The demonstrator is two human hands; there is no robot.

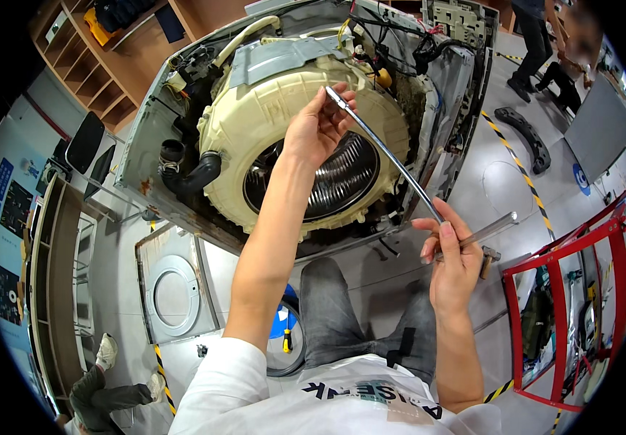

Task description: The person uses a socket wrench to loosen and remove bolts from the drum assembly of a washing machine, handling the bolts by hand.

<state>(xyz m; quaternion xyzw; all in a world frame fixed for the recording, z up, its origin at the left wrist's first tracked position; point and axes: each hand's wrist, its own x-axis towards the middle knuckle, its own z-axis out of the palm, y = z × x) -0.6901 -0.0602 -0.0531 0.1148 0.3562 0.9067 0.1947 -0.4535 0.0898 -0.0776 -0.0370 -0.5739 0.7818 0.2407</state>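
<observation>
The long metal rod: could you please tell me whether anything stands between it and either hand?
Nothing visible does: the left hand has its fingers on the upper end of the long metal rod, and the right hand holds it near its lower end.

Wooden shelving (113, 61); pale floor (117, 279), seemingly tiled

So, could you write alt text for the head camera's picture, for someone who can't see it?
A left hand and right hand hold a long metal bar slanting in front of an opened washing machine with a cream tub and shiny drum. A red frame is at the right; a yellow screwdriver lies left of the person's legs.
</observation>
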